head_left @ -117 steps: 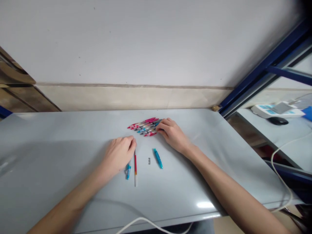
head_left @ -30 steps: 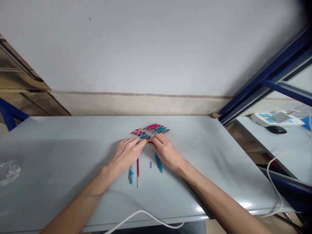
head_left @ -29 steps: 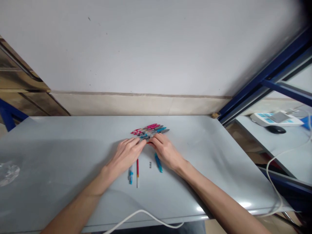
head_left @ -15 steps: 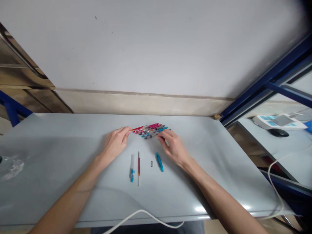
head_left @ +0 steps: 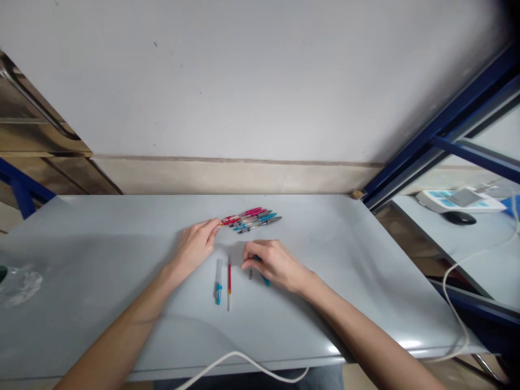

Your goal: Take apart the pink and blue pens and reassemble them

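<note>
My left hand (head_left: 197, 242) is closed at the left end of a row of pens (head_left: 254, 221), fingertips pinched on a thin red and yellow pen refill (head_left: 226, 222) that lies against them. The pens have pink, blue and dark grips. Nearer me, my right hand (head_left: 276, 262) hovers with curled fingers pressed together; whatever is in them is hidden. Under it, partly covered, are a blue pen barrel piece (head_left: 266, 281) and a small metallic part (head_left: 250, 274). Left of these lie a clear and blue barrel piece (head_left: 219, 287) and another red refill (head_left: 229, 281).
A white cable (head_left: 239, 355) runs along the front edge of the grey table (head_left: 122, 233). Crumpled clear plastic (head_left: 24, 284) lies at the far left. A black mouse (head_left: 459, 218) and a white device (head_left: 463, 200) sit on the side table at the right.
My right hand has left the pens and come toward me and to the left, over the blue barrel piece. My left hand has stayed at the pens' left end.
</note>
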A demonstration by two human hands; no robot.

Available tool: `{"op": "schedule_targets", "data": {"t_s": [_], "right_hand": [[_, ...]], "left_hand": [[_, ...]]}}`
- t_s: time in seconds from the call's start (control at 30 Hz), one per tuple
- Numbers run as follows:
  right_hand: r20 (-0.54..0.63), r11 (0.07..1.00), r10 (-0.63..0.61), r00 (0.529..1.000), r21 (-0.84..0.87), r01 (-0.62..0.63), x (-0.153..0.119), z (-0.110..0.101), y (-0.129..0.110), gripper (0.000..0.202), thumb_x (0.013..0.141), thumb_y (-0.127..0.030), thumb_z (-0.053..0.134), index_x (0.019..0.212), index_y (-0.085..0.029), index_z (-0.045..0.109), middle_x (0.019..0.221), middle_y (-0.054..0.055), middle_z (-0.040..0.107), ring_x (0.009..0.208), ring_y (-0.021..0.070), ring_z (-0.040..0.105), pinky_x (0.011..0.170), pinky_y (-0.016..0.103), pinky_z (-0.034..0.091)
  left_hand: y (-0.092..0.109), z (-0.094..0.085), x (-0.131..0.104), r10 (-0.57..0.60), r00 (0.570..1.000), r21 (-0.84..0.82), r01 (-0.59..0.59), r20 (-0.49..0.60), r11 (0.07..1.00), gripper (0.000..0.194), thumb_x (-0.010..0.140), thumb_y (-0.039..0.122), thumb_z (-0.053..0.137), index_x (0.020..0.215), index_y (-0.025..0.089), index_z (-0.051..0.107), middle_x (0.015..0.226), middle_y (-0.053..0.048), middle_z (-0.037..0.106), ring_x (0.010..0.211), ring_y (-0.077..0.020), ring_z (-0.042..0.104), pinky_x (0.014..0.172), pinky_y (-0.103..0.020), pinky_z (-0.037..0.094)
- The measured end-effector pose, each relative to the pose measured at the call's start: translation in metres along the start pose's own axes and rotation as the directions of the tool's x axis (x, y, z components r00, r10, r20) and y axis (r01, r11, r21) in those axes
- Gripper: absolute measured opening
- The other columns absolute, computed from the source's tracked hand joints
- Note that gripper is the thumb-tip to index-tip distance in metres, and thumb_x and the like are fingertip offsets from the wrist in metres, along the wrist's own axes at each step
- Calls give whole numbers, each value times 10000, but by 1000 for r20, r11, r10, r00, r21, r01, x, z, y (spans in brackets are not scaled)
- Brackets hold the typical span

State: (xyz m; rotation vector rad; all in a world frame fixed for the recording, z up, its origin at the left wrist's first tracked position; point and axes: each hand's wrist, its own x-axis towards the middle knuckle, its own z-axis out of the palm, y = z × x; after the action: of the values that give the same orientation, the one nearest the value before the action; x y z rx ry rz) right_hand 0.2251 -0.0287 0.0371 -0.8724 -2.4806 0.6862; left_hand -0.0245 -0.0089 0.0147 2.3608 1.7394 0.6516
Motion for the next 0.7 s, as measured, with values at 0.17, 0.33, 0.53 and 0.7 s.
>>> {"op": "schedule_targets", "data": {"t_s": [0.17, 0.33, 0.53, 0.7], "right_hand": [[1, 984, -131, 991, 125, 130, 2, 6, 2, 144, 994, -203, 619, 879, -198, 706, 829, 33, 703, 828, 176, 626, 769, 283, 475], [14, 988, -81, 997, 133, 79, 1, 5, 6, 230, 941, -8, 574, 961, -192, 713, 884, 29, 702, 857, 165, 623, 803, 277, 484], [61, 987, -91, 994, 138, 82, 3, 4, 7, 111, 946, -115, 657, 891, -183, 726, 824, 37, 682, 839, 173, 613, 772, 265, 464], [55, 992, -82, 995, 98, 76, 2, 8, 9, 125, 935, -144, 686, 829, -188, 738, 887, 40, 673, 859, 166, 616, 755, 248, 456]], "left_hand": [[1, 0, 0, -15, 1000, -3, 15, -12, 1000, 261, 1040, 262, 397, 946, 237, 639, 888, -18, 727, 733, -172, 627, 632, -277, 316], [0, 1, 0, -17, 1000, -12, 17, -2, 1000, 255, 1041, 273, 403, 975, 248, 647, 946, -16, 744, 776, -177, 642, 646, -278, 315], [3, 1, -1, -34, 999, -11, 34, 16, 999, 241, 1028, 256, 417, 960, 256, 648, 948, -4, 750, 776, -178, 649, 638, -284, 307], [4, 1, -1, -36, 999, 10, 36, 20, 999, 240, 1025, 248, 419, 950, 262, 647, 934, -2, 748, 767, -183, 645, 632, -286, 289]]}}
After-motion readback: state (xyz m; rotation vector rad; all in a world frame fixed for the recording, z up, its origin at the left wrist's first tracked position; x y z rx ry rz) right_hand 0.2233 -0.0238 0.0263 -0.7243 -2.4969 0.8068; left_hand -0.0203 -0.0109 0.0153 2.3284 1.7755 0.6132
